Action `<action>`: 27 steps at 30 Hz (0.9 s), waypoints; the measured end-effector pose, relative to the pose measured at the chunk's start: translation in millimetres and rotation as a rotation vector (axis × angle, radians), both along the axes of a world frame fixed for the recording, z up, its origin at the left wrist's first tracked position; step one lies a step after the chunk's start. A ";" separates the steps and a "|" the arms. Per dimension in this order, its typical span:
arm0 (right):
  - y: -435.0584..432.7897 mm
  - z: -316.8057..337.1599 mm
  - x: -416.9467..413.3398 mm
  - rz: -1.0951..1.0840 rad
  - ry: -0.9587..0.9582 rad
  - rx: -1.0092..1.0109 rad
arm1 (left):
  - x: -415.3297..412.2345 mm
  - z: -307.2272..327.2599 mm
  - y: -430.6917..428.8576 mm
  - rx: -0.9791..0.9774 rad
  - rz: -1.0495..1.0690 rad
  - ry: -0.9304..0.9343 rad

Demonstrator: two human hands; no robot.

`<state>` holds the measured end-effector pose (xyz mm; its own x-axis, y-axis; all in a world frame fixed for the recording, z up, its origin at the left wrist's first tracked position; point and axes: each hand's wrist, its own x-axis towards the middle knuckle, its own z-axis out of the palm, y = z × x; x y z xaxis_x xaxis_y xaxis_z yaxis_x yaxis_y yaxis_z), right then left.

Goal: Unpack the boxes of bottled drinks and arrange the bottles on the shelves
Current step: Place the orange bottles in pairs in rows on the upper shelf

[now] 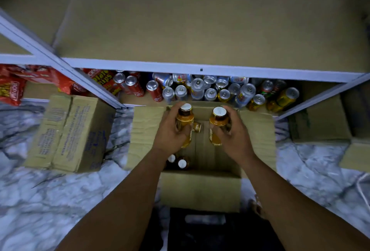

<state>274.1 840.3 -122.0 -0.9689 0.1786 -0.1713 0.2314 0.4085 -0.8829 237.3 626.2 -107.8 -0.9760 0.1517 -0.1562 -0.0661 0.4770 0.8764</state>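
Note:
An open cardboard box stands on the floor below me, its flaps spread out. Above it, my left hand grips an orange drink bottle with a white cap. A second orange bottle is held upright in my right hand. Down inside the box, two bottles with white caps stand at the near left, and another bottle lies further in. A bare brown shelf board stretches across the top of the view.
The lower shelf holds several drink cans and red snack bags. A closed cardboard box sits on the marble floor at left, more boxes at right. White metal shelf rails cross in front of me.

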 end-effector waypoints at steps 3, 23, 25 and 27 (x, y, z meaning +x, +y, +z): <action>-2.2 100.1 12.2 0.013 -0.027 0.001 | 12.5 96.7 -3.9 -0.024 -0.001 -0.028; -8.8 536.2 -17.8 -0.004 0.251 -0.025 | -15.3 527.0 0.0 0.087 0.038 0.321; -7.3 558.8 -36.4 -0.012 0.318 -0.033 | -32.9 550.9 5.0 0.110 0.033 0.379; -7.2 583.4 -54.1 -0.031 0.387 -0.015 | -49.4 575.9 9.3 0.102 0.026 0.422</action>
<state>220.0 833.1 461.4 -0.9566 0.2088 0.2031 -0.1080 0.3933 -0.9130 187.9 635.5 468.1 -0.9547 0.1202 0.2721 0.2974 0.3891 0.8719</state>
